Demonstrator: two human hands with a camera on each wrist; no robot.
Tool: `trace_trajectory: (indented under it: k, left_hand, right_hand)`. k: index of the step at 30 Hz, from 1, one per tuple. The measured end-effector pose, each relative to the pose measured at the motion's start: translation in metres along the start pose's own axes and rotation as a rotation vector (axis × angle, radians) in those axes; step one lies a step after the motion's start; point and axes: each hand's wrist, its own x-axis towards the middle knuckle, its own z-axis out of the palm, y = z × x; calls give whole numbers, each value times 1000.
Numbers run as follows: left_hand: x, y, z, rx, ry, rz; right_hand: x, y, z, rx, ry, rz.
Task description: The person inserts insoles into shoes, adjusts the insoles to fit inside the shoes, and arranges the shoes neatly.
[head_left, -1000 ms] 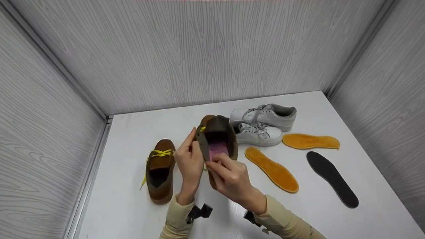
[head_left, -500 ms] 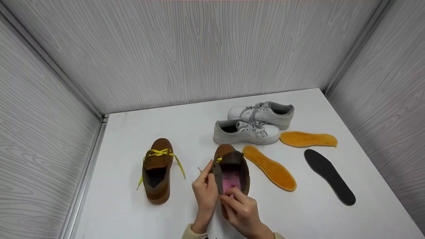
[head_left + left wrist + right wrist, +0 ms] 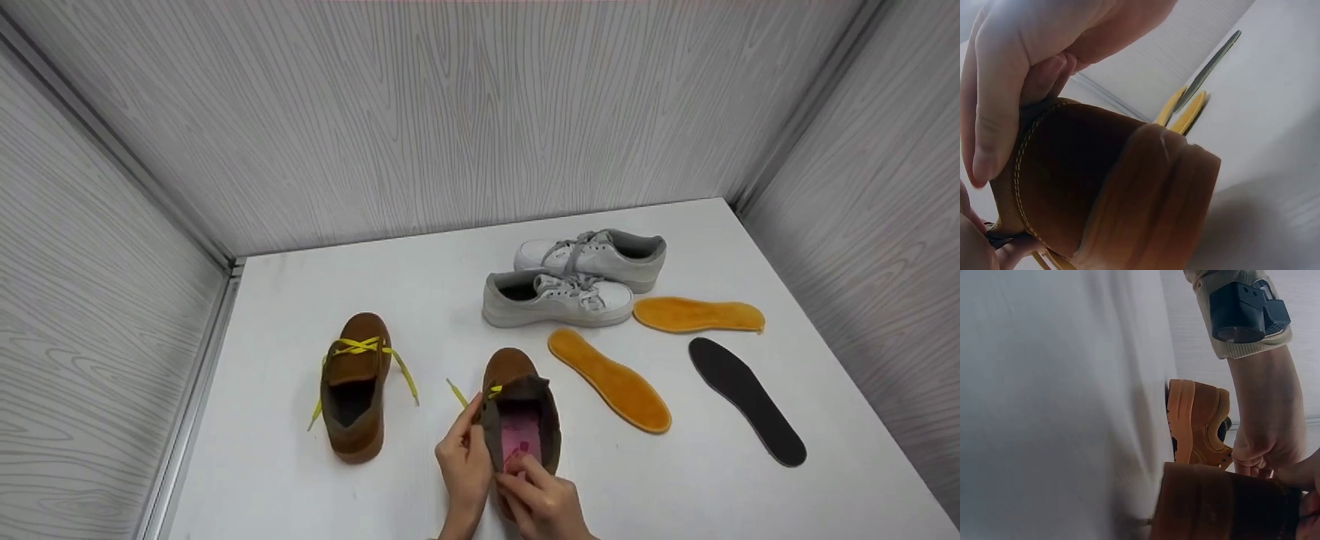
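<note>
A brown shoe [image 3: 510, 365] with yellow lace stands toe-away near the table's front, its tongue folded forward. My left hand [image 3: 465, 465] grips the left side of its opening, holding the flap outward. At the heel end, my right hand [image 3: 544, 502] has its fingertips in the opening and appears to pinch the rear end of the pink insole [image 3: 520, 435] lying inside. The exact contact is partly hidden by the fingers. From the left wrist view, the shoe's heel [image 3: 1145, 197] shows below the right hand's bent fingers. The matching brown shoe [image 3: 358, 394] stands apart to the left.
Two white sneakers [image 3: 559, 300] with grey laces stand together behind. To the right lie two orange insoles [image 3: 611, 379] and a black insole [image 3: 746, 401], all flat on the white table [image 3: 420, 285]. Grey wood-patterned walls [image 3: 480, 112] enclose the back and sides.
Both hands have brought the brown shoe toward the front and down to the table, away from the white sneakers. More of the pink insole shows. The left shoe's lace end now hangs free.
</note>
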Motion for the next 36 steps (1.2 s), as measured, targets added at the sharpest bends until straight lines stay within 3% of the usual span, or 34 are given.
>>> trace_trajectory:
  k: [3, 7, 10, 12, 15, 18, 21, 24, 29, 32, 36]
  left_hand:
    - [-4, -11, -1, 17, 22, 6]
    - [-9, -31, -3, 36, 30, 10]
    - [-11, -39, -6, 57, 1, -7]
    - [-12, -40, -9, 82, -30, -40]
    - [-12, -39, -12, 163, -83, -98]
    - [-10, -38, -13, 315, -126, -120]
    - [-8, -38, -12, 472, -160, -145]
    - [-6, -39, -11, 564, -224, -199]
    - [-2, -43, -11, 570, -351, -271]
    - [0, -44, -11, 561, -390, -257]
    - [2, -44, -10, 578, -410, -190]
  right_hand:
    - [1, 1, -2, 115, 0, 19]
    - [11, 6, -16, 234, 179, 30]
    - [21, 12, -30, 245, 267, 180]
    - [25, 19, -35, 271, 229, 350]
    - [23, 37, -34, 309, 76, 583]
    - [14, 58, -26, 312, -70, 697]
    - [7, 71, -18, 292, -146, 732]
    - [3, 74, -15, 249, -158, 744]
    - [3, 73, -14, 240, -180, 751]
    - [5, 73, -14, 256, -196, 737]
    - [7, 72, -12, 233, -165, 687]
